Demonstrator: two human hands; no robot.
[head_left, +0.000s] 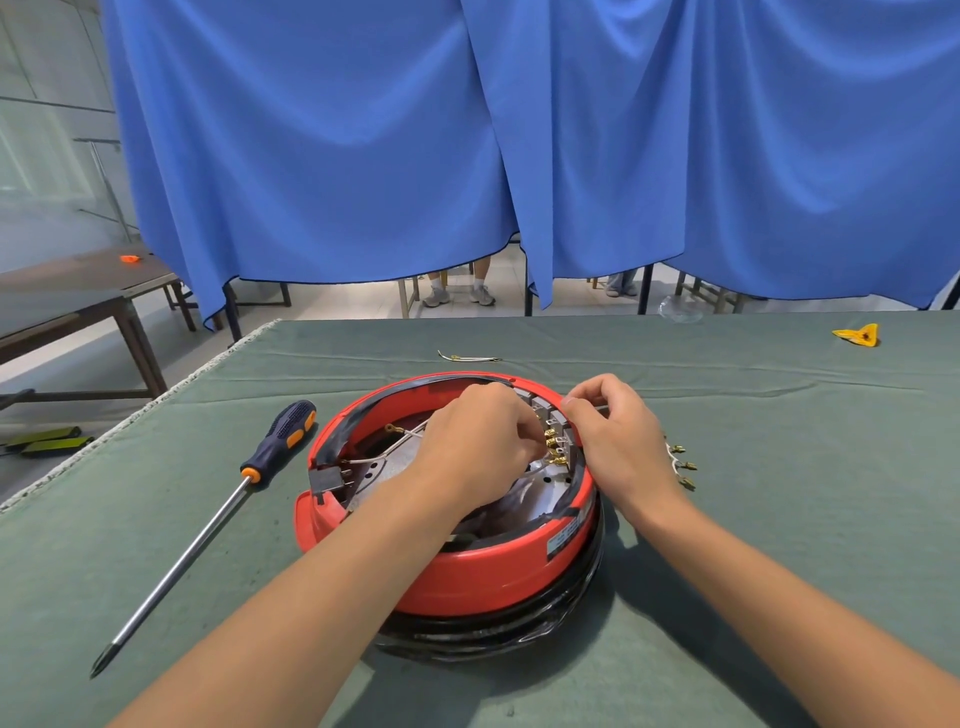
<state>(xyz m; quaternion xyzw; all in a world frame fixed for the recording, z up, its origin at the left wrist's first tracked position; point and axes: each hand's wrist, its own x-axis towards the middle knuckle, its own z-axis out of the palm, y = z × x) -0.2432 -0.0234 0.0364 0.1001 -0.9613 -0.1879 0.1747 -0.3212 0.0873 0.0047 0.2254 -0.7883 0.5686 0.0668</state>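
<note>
A round red and black appliance (483, 577) lies upside down on the green cloth, its base open with a metal plate, white wires and a row of brass terminals (555, 444) showing. My left hand (480, 447) reaches inside, fingers curled at the terminals, pinching what looks like a wire end. My right hand (615, 436) sits on the right rim, fingers curled around the terminal block there.
A long screwdriver (208, 525) with a navy and orange handle lies left of the appliance. Loose wires with brass ends (680, 465) lie to the right, another wire (467, 357) behind. A yellow scrap (860, 335) sits far right. Blue curtains (519, 145) hang beyond the table edge.
</note>
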